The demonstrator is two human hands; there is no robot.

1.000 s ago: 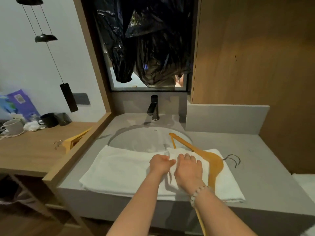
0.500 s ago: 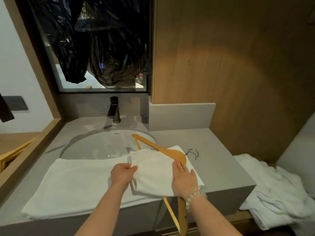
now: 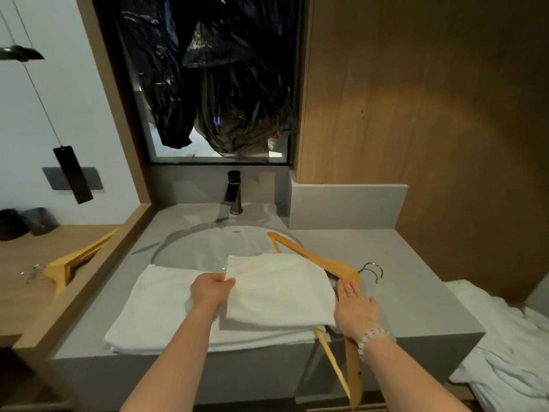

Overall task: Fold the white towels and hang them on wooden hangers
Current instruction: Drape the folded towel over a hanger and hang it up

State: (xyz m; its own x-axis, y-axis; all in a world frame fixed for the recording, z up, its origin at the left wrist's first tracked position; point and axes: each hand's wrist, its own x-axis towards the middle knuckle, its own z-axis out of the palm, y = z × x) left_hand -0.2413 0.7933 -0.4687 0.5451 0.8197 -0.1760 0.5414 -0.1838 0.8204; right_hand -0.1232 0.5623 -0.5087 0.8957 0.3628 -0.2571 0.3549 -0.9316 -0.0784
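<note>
Grey stone makes up the table [image 3: 416, 292] closest to me, its front edge running across the bottom of the view. Both forearms reach in from six o'clock.

My left hand [image 3: 212, 289] pinches the left edge of the folded towel [image 3: 279, 289], thumb on top and fingers curled under. My right hand [image 3: 355, 310] lies flat with its fingers straight and holds nothing. It rests just beside the towel's right edge, fingertips at the neck of the wooden hanger [image 3: 315, 257]. A pale bead bracelet [image 3: 371, 337] circles that wrist.

The folded towel is draped over the hanger. One wooden arm pokes out past the table's front edge at five o'clock, the other runs toward the sink at eleven o'clock, and the metal hook [image 3: 371, 270] lies on the stone at two o'clock from the towel. Under all this a larger white towel [image 3: 154, 310] is spread flat toward eight o'clock.

Off the table at three o'clock sits a rumpled pile of white towels [image 3: 505, 337]. At nine o'clock, on a wooden desk, lie spare hangers [image 3: 74, 260].

Farther back is the sink [image 3: 208, 245], with a small mark [image 3: 236, 231] on its rim that I cannot read. Behind it stand a dark faucet [image 3: 234, 193] and, at twelve o'clock, black plastic bags [image 3: 214, 84] bunched at a window.
</note>
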